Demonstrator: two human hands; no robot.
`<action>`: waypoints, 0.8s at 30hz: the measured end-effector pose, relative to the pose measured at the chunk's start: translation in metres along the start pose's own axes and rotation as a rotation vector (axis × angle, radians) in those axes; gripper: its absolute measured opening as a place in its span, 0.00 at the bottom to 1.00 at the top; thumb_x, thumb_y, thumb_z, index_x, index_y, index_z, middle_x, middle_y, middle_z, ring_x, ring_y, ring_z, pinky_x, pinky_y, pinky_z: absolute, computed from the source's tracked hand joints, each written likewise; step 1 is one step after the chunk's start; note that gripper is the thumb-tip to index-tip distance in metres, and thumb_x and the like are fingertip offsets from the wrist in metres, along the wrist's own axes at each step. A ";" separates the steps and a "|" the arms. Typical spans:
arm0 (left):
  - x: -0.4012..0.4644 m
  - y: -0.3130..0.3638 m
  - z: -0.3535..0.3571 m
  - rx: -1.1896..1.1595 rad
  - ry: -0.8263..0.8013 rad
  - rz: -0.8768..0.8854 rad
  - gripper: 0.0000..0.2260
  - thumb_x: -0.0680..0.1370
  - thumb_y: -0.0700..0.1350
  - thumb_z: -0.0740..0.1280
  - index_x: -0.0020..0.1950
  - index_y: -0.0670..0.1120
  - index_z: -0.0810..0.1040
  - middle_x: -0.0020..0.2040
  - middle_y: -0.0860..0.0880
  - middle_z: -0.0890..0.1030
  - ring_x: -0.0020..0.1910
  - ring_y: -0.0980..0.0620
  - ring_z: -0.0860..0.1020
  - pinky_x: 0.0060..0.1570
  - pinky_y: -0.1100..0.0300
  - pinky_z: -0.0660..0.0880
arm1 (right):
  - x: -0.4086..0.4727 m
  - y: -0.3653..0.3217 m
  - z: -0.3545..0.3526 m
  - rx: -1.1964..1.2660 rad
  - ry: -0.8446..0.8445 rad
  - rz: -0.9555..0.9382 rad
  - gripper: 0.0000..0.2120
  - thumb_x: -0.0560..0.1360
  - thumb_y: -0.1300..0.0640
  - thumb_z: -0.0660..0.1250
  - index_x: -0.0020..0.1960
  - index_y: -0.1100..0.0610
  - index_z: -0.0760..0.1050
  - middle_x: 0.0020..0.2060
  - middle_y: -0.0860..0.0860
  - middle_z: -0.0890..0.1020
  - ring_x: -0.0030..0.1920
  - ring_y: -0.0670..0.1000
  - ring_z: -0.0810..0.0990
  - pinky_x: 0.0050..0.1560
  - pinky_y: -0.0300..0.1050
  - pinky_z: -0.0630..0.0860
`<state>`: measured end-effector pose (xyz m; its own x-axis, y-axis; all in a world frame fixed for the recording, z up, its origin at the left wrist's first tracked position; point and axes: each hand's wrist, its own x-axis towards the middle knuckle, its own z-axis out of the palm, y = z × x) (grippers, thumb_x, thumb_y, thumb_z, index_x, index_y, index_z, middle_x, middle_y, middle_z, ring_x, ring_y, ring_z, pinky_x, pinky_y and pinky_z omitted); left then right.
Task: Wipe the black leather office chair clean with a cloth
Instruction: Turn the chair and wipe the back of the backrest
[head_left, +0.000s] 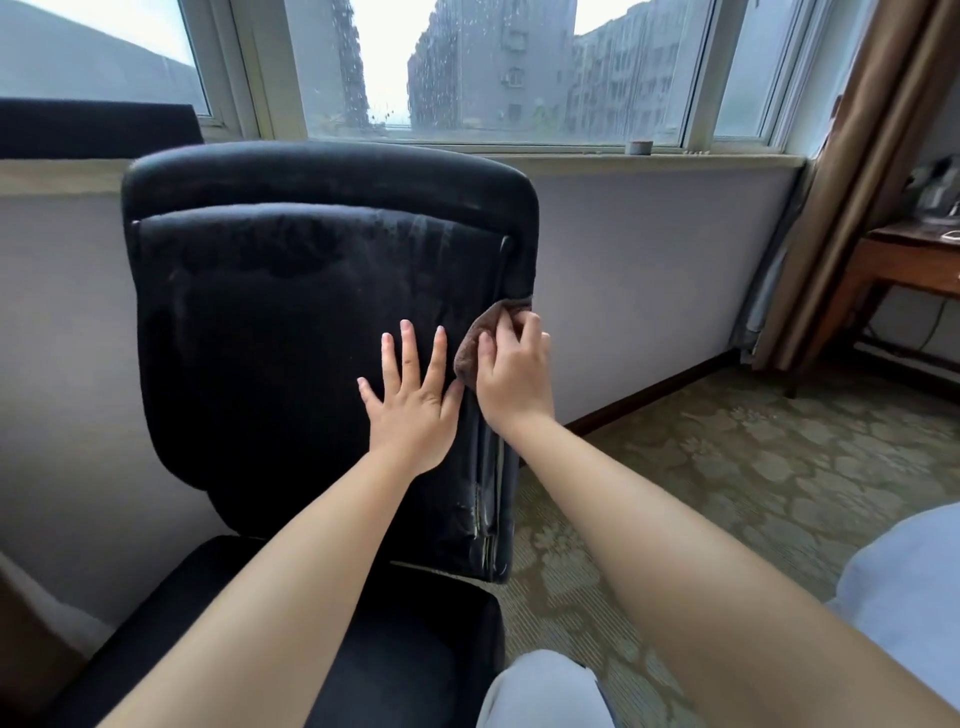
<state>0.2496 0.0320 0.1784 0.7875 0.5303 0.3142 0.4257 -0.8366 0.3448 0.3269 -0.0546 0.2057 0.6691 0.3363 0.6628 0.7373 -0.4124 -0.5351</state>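
The black leather office chair (270, 322) faces me, its tall backrest filling the middle of the view and its seat low at the front. My left hand (413, 400) lies flat on the backrest with its fingers spread. My right hand (511, 371) grips a brown cloth (480, 338) and holds it against the backrest's right edge. Faint streaks show on the upper right of the backrest.
A wall with a wide window and sill stands behind the chair. A small round object (638, 147) sits on the sill. Brown curtains (852, 182) and a wooden table (914, 260) are at the right. Patterned carpet (753, 467) covers the floor on the right.
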 end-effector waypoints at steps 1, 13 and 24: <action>0.001 0.000 0.000 0.015 -0.034 0.000 0.26 0.83 0.58 0.43 0.74 0.58 0.31 0.75 0.50 0.28 0.74 0.50 0.28 0.71 0.37 0.38 | -0.007 0.004 0.003 0.001 -0.003 0.005 0.19 0.82 0.55 0.54 0.69 0.63 0.68 0.64 0.57 0.68 0.61 0.54 0.67 0.63 0.43 0.67; 0.005 -0.010 -0.004 -0.027 -0.134 0.031 0.25 0.83 0.58 0.43 0.68 0.61 0.26 0.73 0.53 0.24 0.71 0.52 0.24 0.70 0.39 0.32 | -0.072 0.017 0.026 0.091 -0.053 0.215 0.16 0.82 0.56 0.54 0.63 0.63 0.72 0.62 0.55 0.70 0.60 0.53 0.68 0.60 0.40 0.68; 0.007 -0.016 -0.002 -0.010 -0.133 0.061 0.25 0.83 0.58 0.44 0.68 0.62 0.26 0.66 0.56 0.21 0.71 0.53 0.24 0.70 0.39 0.32 | -0.037 0.019 0.027 0.058 0.102 -0.013 0.17 0.80 0.59 0.59 0.68 0.63 0.71 0.61 0.56 0.72 0.57 0.55 0.70 0.57 0.40 0.68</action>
<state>0.2473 0.0490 0.1774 0.8639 0.4554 0.2152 0.3716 -0.8647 0.3380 0.3186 -0.0523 0.1564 0.6484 0.2519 0.7184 0.7522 -0.3579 -0.5534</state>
